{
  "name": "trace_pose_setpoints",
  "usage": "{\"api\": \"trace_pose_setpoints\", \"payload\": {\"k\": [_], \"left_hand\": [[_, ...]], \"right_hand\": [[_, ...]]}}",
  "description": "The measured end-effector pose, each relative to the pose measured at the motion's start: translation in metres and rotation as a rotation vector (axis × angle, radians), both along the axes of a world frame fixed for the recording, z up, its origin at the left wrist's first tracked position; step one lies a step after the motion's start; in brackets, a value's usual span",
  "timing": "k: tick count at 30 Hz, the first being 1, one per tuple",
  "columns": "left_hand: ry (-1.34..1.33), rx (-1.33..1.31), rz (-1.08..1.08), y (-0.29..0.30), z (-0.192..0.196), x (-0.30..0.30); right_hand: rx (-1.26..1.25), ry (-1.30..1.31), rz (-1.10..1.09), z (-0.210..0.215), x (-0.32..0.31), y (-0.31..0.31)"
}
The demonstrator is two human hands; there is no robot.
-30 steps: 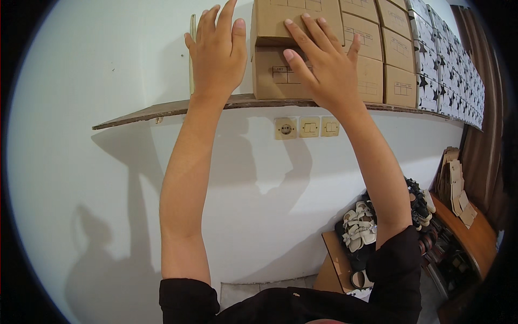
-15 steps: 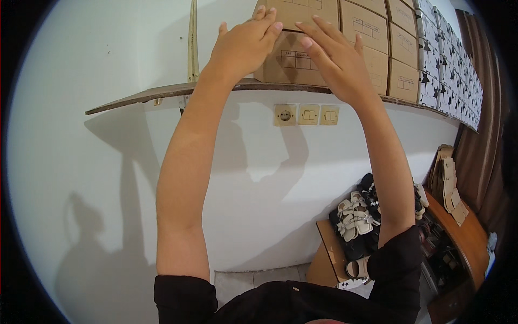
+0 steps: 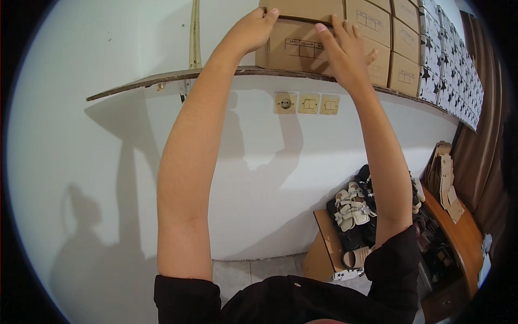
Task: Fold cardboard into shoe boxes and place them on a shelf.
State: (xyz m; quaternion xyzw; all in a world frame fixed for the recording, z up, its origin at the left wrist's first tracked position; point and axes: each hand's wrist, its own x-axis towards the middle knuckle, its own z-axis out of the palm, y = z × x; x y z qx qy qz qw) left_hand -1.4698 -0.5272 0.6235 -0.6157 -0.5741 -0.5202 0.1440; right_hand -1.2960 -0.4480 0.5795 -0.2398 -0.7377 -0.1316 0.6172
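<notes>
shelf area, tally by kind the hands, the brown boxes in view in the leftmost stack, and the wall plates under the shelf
Hands: 2, left hand and right hand
Brown boxes: 2, upper box and lower box
Socket plate: 1
Switch plates: 2
Total: 7

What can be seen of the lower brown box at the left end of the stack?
The lower box looks like plain brown cardboard, with a dark printed grid on its front. It stands upright on the shelf; a similar upper box sits on top, a dark seam between. The left hand is at its upper left corner; the right hand hides part of its right front. Whether either touches it is unclear.
</notes>
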Motion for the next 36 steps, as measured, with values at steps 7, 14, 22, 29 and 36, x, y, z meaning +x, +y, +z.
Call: {"api": "trace_pose_setpoints", "payload": {"k": [7,14,22,29,36], "left_hand": [[0.044,0.092,0.096,0.027,-0.004,-0.025],[0.264,0.426,0.251,-0.047,-0.013,0.029],[0.172,1.183,-0.314,-0.079,-0.204,0.066],[-0.092,0.237,-0.243,-0.034,-0.441,0.132],[-0.144,-0.597,-0.368,-0.078,-0.55,0.213]], "right_hand": [[0.039,-0.067,-0.139,-0.005,-0.015,-0.015],[0.144,0.089,-0.004,-0.018,0.017,-0.039],[0.108,0.206,-0.042,-0.151,0.099,-0.067],[-0.35,0.195,-0.48,-0.349,0.223,-0.078],[-0.788,0.285,-0.846,-0.498,0.347,-0.203]]}}
